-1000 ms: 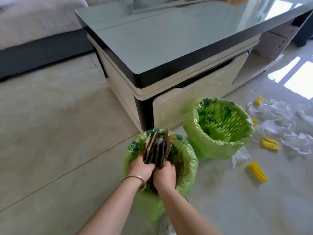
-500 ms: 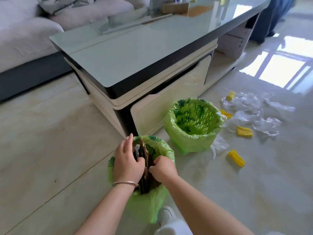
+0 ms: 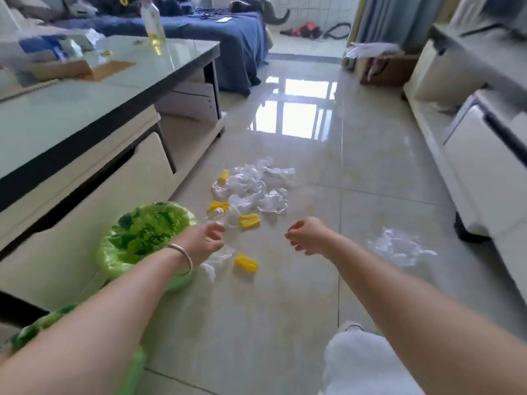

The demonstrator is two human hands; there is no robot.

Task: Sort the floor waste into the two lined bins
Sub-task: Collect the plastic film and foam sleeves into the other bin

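Observation:
Two bins with green liners stand on the floor by the coffee table: the far bin point(image 3: 142, 232) lies under my left forearm, and the near bin point(image 3: 31, 332) shows only its liner edge at the bottom left. My left hand point(image 3: 204, 240) hovers past the far bin with loosely curled, empty fingers. My right hand point(image 3: 306, 235) hangs over bare tile, also loosely curled and empty. Several yellow ribbed pieces lie ahead, one point(image 3: 246, 263) just below my left hand, another point(image 3: 249, 221) between the hands. Clear crumpled plastic point(image 3: 253, 189) is piled beyond them.
The glass-topped coffee table point(image 3: 85, 89) runs along the left, with a bottle point(image 3: 154, 27) and a cardboard box on it. A white cabinet point(image 3: 484, 166) lines the right. Another clear plastic clump point(image 3: 399, 248) lies right of my right hand. My knee point(image 3: 368, 363) shows at the bottom.
Both hands have left the cardboard in the near bin and now reach forward, empty, toward the floor waste. The view has swung right and up along the room.

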